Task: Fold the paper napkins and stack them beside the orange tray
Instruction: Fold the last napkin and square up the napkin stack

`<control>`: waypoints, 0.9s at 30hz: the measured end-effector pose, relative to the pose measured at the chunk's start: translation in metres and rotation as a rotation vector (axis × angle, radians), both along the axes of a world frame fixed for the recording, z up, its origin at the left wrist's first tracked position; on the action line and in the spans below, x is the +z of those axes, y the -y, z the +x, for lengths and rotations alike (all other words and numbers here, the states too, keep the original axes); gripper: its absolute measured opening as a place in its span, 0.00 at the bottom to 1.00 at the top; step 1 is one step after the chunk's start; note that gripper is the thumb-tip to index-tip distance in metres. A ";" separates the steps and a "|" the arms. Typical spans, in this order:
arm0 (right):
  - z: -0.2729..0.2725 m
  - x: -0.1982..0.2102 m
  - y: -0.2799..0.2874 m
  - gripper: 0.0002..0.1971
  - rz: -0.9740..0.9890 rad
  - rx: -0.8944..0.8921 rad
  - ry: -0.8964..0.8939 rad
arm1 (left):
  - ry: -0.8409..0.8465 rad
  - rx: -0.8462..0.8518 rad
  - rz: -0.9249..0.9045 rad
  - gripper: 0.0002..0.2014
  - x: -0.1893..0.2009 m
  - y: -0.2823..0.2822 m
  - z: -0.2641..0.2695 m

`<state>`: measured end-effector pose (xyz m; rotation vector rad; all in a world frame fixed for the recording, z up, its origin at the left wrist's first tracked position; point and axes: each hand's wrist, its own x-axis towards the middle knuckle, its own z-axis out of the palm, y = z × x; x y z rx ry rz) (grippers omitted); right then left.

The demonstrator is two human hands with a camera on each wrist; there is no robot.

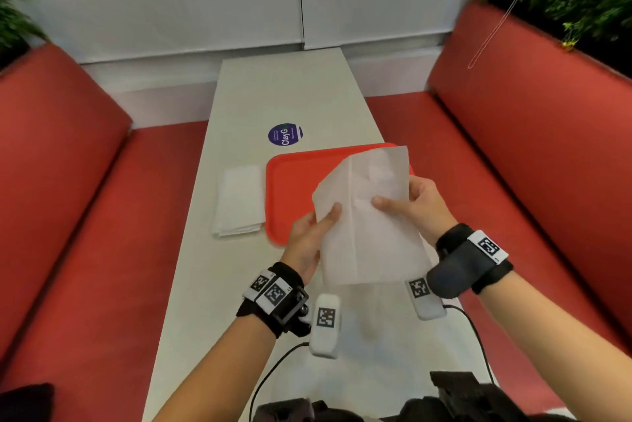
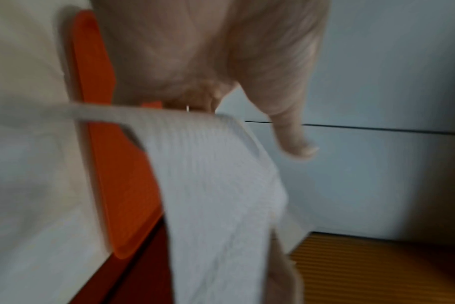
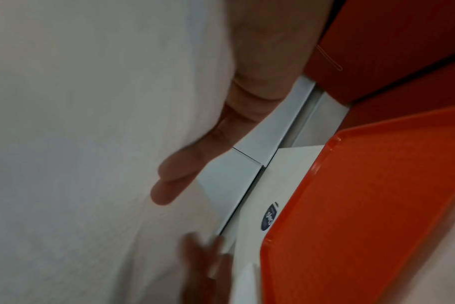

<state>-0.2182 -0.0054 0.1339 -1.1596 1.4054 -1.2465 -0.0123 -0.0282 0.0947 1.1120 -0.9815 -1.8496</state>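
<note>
Napkin (image 1: pixel 369 216) pinched aloft over orange tray (image 1: pixel 290 189) by left hand (image 1: pixel 307 237) and right hand (image 1: pixel 417 206). Risk, probably: crooked crease from misaligned edges, or tearing under tension.

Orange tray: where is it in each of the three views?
Head: orange tray at centre, partly behind the held napkin.
Left wrist: a tall strip left of centre.
Right wrist: fills the lower right.
Shared landmark: the round purple sticker in head and right wrist; not in left wrist.
</note>
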 end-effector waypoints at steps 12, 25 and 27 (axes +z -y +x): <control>0.006 -0.012 0.026 0.06 0.036 -0.085 -0.091 | 0.378 0.093 -0.310 0.19 0.015 0.027 0.001; 0.044 -0.017 0.036 0.06 0.109 0.121 0.103 | 0.112 0.057 -0.264 0.14 0.005 0.030 0.043; 0.047 -0.020 0.037 0.06 0.154 0.146 0.136 | 0.212 0.110 -0.300 0.18 0.001 0.047 0.065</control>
